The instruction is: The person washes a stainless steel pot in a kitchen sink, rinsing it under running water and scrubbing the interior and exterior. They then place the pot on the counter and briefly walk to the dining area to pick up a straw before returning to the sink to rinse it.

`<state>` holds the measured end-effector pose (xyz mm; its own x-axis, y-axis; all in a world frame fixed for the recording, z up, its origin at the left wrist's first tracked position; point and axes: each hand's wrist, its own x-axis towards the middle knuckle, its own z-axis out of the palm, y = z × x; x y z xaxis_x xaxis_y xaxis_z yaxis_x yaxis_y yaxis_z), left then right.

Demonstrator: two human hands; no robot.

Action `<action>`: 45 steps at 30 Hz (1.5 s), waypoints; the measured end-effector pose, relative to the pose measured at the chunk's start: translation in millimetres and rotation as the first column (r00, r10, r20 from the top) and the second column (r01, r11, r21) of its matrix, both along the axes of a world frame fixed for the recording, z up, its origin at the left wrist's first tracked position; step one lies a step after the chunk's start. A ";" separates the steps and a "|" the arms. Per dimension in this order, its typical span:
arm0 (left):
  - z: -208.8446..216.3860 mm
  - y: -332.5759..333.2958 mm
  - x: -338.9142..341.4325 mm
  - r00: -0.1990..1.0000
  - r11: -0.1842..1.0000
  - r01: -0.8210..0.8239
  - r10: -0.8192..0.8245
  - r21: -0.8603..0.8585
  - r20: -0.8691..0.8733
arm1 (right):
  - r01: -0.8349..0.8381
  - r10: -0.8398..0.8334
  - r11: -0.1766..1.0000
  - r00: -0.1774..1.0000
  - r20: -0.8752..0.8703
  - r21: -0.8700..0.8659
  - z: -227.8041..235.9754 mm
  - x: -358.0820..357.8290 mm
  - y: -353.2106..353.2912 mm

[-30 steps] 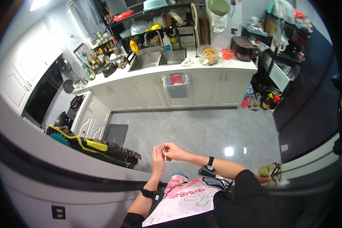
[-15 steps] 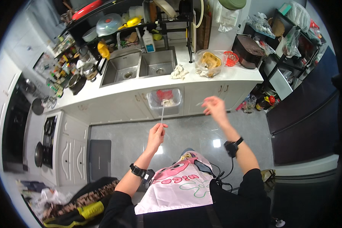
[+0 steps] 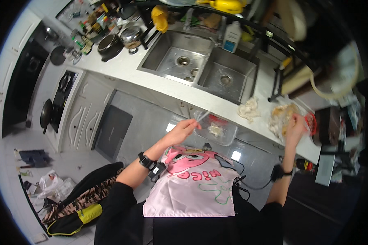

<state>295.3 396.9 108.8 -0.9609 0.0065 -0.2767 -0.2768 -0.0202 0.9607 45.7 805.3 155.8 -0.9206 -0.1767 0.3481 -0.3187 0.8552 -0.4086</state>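
My left hand (image 3: 188, 128) is closed around one end of a thin, pale, straw-like stick (image 3: 204, 115). It is just left of a clear plastic bin (image 3: 232, 138) at the cabinet front, with crumpled white tissue and something red inside. On the right, my right hand (image 3: 297, 130) reaches over the counter to a clear plastic bag (image 3: 274, 122) with yellowish contents. Its fingers are blurred and overlap the bag; whether they grip anything is hidden. A crumpled white cloth (image 3: 249, 109) lies on the counter between the sink and the bag.
A double steel sink (image 3: 176, 61) is set into the white counter (image 3: 126, 67). Behind it stands a white pump bottle (image 3: 232, 37). A red plastic basket (image 3: 312, 123) sits right of the bag, beside a dark appliance (image 3: 329, 122). Pots (image 3: 110, 47) stand at the left.
My right hand has moved from the air before the cabinets to the bag on the counter. The view has turned and come closer to the counter. My left hand still holds the stick.
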 end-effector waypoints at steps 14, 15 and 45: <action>-17.8 -226.3 -165.8 0.770 0.537 0.456 -0.638 -0.709 0.013 | -0.850 0.739 0.524 0.483 0.469 0.051 -31.0 -1.0 -421.7; -21.0 -246.4 -170.8 0.741 0.498 0.427 -0.671 -0.755 -0.024 | -0.834 0.708 0.551 0.481 0.517 0.022 -34.8 -5.6 -440.0; -173.6 -419.9 -186.1 0.958 0.716 -0.175 -0.034 -0.676 -0.285 | -0.561 0.270 0.700 0.781 0.563 0.442 -317.4 -199.7 -663.6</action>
<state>109.3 -23.0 -64.7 -0.9845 -0.1553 0.0809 -0.0436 0.6649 0.7456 -154.0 141.7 -161.6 -0.7156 -0.6025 -0.3534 -0.6163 0.7827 -0.0866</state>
